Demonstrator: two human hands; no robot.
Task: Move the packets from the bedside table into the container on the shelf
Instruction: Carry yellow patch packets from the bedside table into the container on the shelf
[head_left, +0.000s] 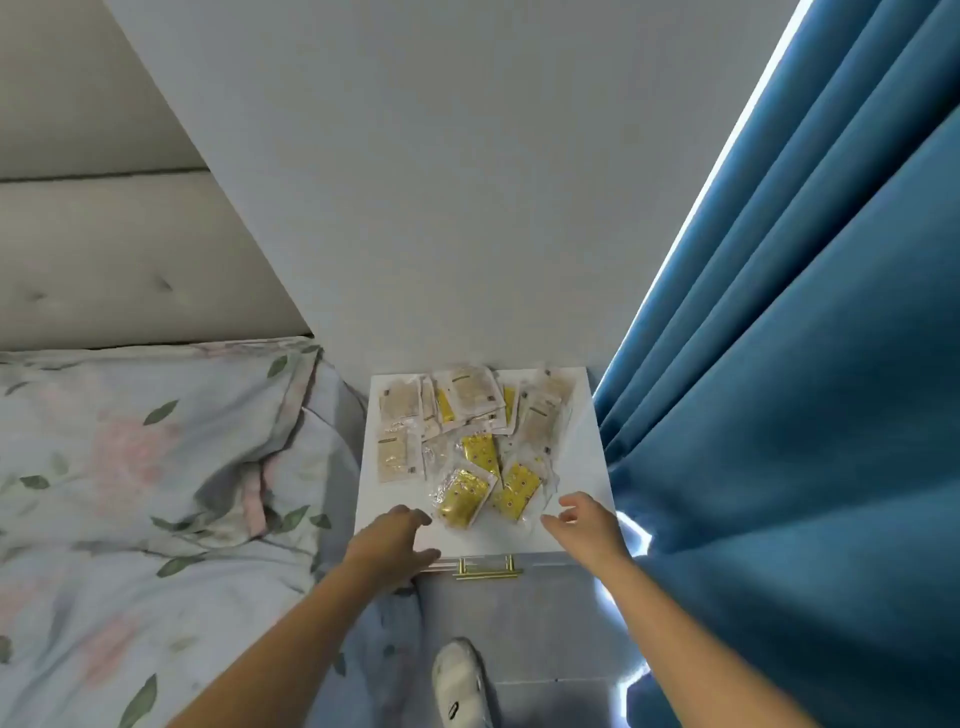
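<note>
Your left hand (397, 538) sits over the near left corner of the bedside table (592, 467), fingers loosely bent and reaching forward, holding nothing; its fingertips are just short of the nearest yellow packet (461, 499). Your right hand (584, 522) hovers over the near right edge of the table, fingers spread and slightly curled, thumb apart from the rest, also holding nothing. Both of your forearms come in from the bottom of the view, bare.

The packets (470, 410) lie in a loose heap that covers most of the white tabletop. The pale beige ones crowd the far edge and the left and right sides, several overlapping one another. The yellow ones in clear wrappers lie toward the middle and the near edge: one close to your left fingertips, a second (516, 491) just beside it nearer your right hand, and a third (480, 452) behind them. More yellow shows between the beige packets by the far edge. None of them is in your grasp. The container and the shelf are not in view.

Under the table's near edge you can see a gold bar handle (485, 569) on the drawer front. The bed with its floral pillow (150, 441) lies to the left of the table, the blue curtain (805, 389) hangs close on the right, and a white slipper (460, 680) shows on the floor below
</note>
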